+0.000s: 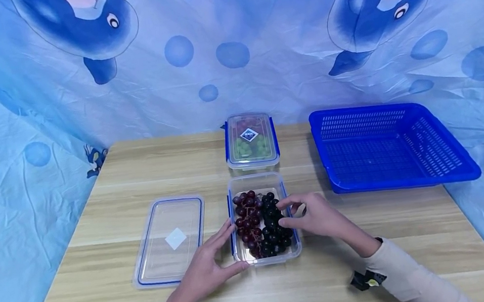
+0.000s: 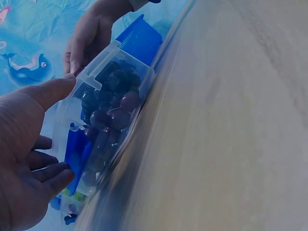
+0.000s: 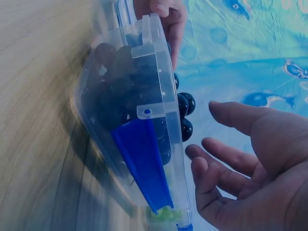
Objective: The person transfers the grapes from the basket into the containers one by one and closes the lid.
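Observation:
An uncovered clear plastic container (image 1: 255, 183) stands on the table, its blue side clips hanging down. Dark red grapes (image 1: 247, 222) fill its left part and black grapes (image 1: 272, 228) its right. My left hand (image 1: 207, 268) rests against the container's left side and near corner, fingers extended and thumb apart. Over the right rim is my right hand (image 1: 317, 215), loosely bent beside the black grapes. In the right wrist view, a gap shows between that hand's fingers (image 3: 226, 156) and the black grapes (image 3: 186, 115) standing above the rim; nothing is held.
A clear lid (image 1: 169, 262) with a blue seal and white label lies left of the container. Behind is a closed container (image 1: 252, 157) with green and reddish fruit. A blue basket (image 1: 406, 181) stands at the back right. A dolphin-print sheet (image 1: 279, 85) hangs behind the wooden table (image 1: 106, 301).

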A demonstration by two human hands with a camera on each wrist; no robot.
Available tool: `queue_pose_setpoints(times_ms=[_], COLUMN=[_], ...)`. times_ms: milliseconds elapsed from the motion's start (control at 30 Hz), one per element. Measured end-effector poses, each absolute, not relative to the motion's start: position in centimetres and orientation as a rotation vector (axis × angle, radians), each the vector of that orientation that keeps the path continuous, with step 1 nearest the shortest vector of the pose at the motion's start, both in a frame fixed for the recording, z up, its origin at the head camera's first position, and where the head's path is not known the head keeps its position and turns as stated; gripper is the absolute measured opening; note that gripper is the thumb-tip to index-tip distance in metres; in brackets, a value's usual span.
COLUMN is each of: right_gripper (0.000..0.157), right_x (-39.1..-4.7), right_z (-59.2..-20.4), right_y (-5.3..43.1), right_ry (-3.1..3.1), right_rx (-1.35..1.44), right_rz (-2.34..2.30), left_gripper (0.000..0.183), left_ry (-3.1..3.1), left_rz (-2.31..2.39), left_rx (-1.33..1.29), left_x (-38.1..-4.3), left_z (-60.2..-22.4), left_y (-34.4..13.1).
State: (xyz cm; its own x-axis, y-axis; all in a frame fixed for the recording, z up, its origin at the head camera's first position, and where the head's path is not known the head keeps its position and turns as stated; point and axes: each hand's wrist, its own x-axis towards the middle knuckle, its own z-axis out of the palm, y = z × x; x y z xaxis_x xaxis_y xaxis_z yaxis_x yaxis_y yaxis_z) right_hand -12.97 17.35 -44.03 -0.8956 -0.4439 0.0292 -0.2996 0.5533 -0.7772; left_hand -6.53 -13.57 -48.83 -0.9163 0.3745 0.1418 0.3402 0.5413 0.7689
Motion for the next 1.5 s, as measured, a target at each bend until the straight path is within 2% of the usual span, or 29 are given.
queue_pose_setpoints(times_ms=[267, 533, 733, 933, 1233, 1500], right_gripper=[0.037, 0.037, 0.050, 0.056, 0.058, 0.078], right_x=[-13.7, -14.3, -14.2, -13.6, -12.2, -10.9], right_z=[-43.1, -41.1, -40.1, -40.1, -41.2, -42.3], right_y=[17.3, 16.0, 13.1, 9.6, 4.5, 0.3], right_ry=[2.544, 2.449, 2.219, 1.972, 1.836, 1.692], right_rx=[-0.582, -0.550, -0.502, -0.500, -0.415, -0.189], right_rz=[-1.409, -1.552, -1.607, -1.682, -1.704, -1.786], left_gripper=[0.092, 0.065, 0.054, 0.055, 0.063, 0.066], left_ry=[2.667, 2.654, 2.659, 2.663, 2.707, 2.666], left_rz=[1.398, 1.539, 1.531, 1.377, 1.263, 1.195], left_rx=[0.613, 0.495, 0.435, 0.336, 0.190, 0.113], left_x=[-7.0, -8.9, -10.7, -11.4, -11.4, -11.3], left_z=[-48.0, -45.4, -43.5, -42.5, -43.3, -45.0], left_y=[-14.7, -19.1, -23.5, -27.0, -30.8, -33.0])
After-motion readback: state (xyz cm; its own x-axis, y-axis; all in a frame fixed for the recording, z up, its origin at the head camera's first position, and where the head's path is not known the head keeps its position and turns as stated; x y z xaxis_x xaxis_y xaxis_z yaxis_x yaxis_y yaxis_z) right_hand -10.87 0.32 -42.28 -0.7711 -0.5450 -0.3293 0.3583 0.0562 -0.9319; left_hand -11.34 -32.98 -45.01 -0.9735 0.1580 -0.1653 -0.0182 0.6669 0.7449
